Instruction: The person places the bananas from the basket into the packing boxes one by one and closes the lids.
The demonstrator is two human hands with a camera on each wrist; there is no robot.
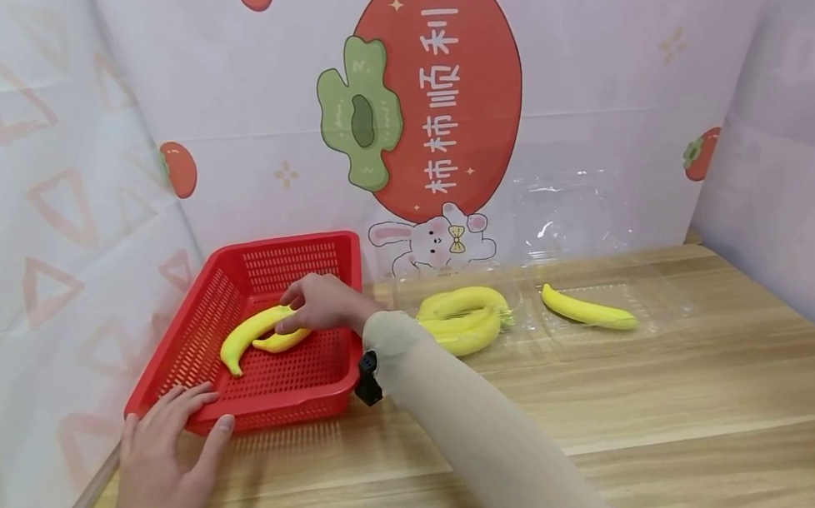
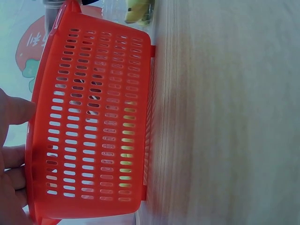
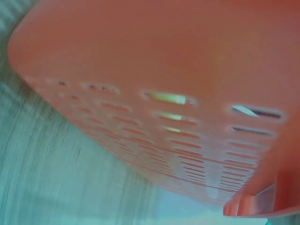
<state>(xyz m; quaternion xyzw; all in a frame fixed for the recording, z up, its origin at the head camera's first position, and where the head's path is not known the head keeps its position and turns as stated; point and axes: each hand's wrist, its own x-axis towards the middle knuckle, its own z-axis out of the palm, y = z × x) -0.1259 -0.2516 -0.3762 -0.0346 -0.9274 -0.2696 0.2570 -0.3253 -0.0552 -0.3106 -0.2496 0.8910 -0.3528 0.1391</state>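
Observation:
The red basket [image 1: 266,404] stands at the left with two bananas visible inside, a longer banana [image 1: 246,335] and a smaller banana [image 1: 277,342] partly under my right hand. My right hand [image 1: 326,301] reaches over the basket's right side, thumb and fingers apart around the upper ends of the bananas. The right wrist view shows only the basket's side wall [image 3: 140,42], with yellow through its slots. On the near left corner of the rim rests my left hand [image 1: 167,466], fingers extended over it. In the left wrist view its thumb [image 2: 21,110] touches the rim.
Right of the basket, a clear plastic box [image 1: 524,316] holds several bananas [image 1: 466,339]. Beside it, another clear box [image 1: 656,314] with its lid [image 1: 562,220] raised holds one banana [image 1: 588,310]. A printed cloth [image 1: 246,96] hangs behind the wooden table [image 1: 698,422].

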